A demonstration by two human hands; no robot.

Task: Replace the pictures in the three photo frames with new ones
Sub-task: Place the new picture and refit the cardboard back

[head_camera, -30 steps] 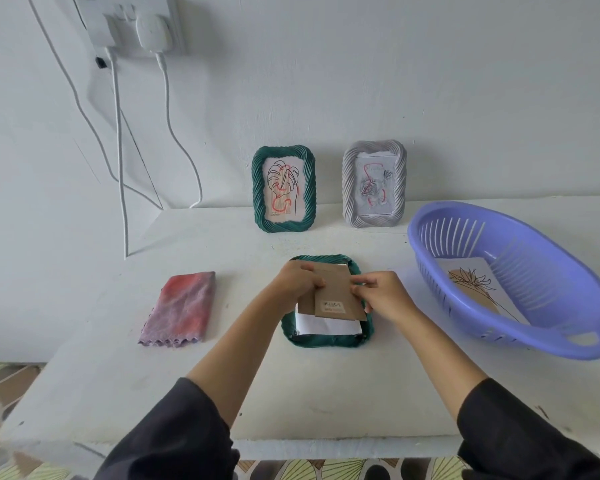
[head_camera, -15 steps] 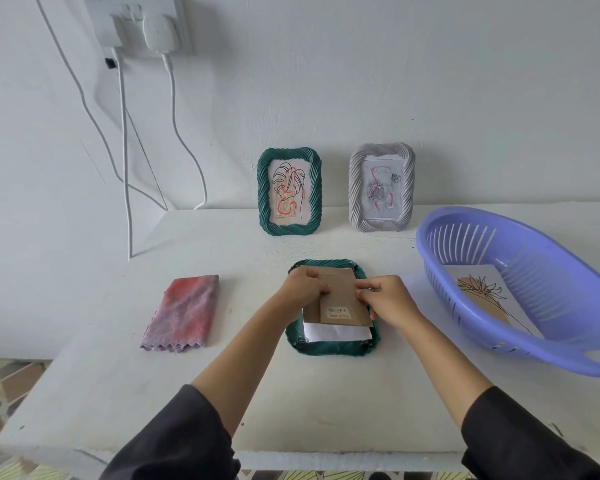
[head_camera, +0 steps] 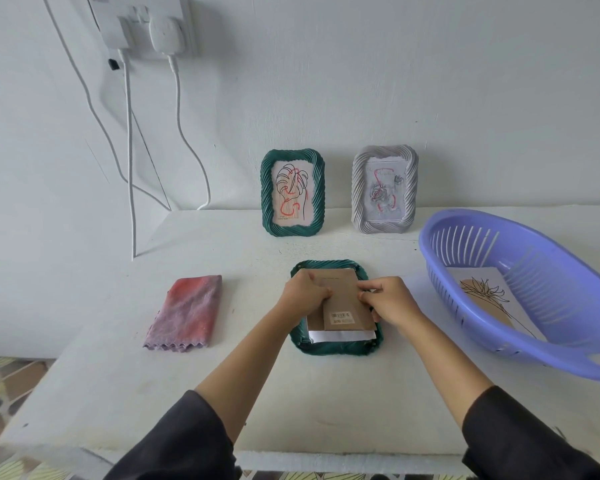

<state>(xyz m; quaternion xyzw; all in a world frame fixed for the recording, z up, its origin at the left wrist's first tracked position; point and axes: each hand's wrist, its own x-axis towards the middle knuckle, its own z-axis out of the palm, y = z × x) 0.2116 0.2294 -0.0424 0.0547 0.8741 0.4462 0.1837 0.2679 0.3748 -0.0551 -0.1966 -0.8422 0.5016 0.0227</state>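
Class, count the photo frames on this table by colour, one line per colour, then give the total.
Green: 2 (standing green frame, face-down green frame)
Grey-white: 1 (grey-white frame)
Total: 3

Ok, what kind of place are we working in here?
Probably a room in a home: a plain white table against a painted wall, a wall socket with white cables hanging down, and patterned floor tiles below.
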